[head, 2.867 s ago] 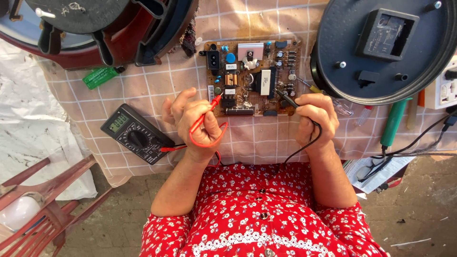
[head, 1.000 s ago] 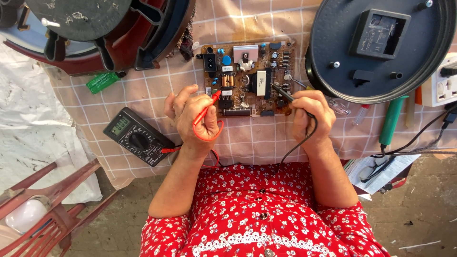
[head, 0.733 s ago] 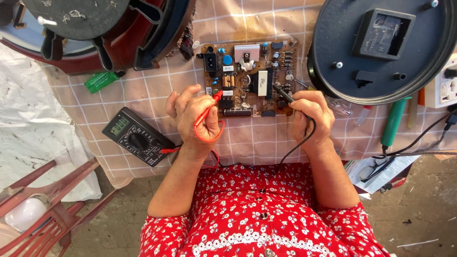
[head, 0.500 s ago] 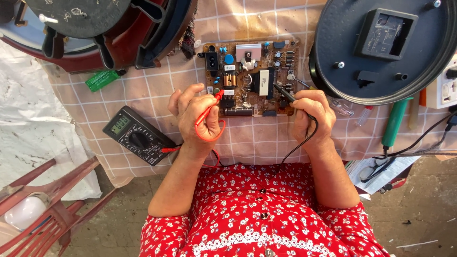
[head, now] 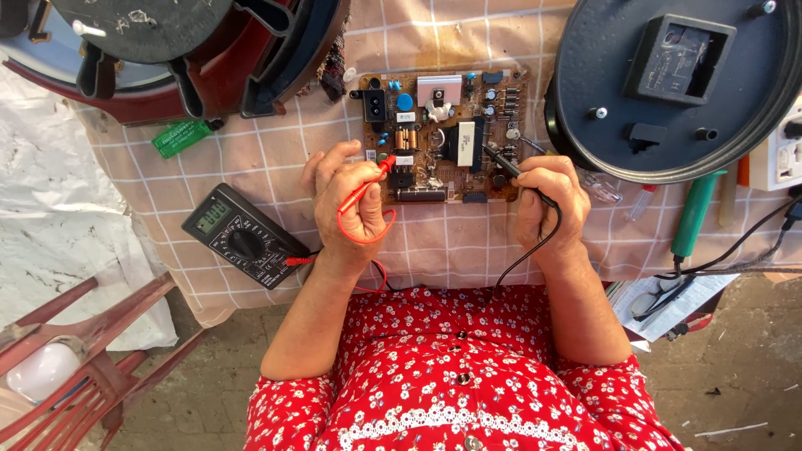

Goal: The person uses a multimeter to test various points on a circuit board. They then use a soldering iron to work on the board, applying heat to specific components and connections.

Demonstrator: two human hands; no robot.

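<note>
A brown circuit board with many components lies on a checked tablecloth. My left hand grips a red probe, its tip touching the board's lower left edge. My right hand grips a black probe, whose tip rests on the board's right side. Red and black leads run back to a black multimeter lying left of my left hand.
A round black appliance base sits at the top right, a red and black appliance shell at the top left. A green packet, a green-handled tool, a white socket strip and a red chair surround the work area.
The red probe's tip has shifted slightly along the board's lower left. The black probe stays on the right side. The view has drifted a little.
</note>
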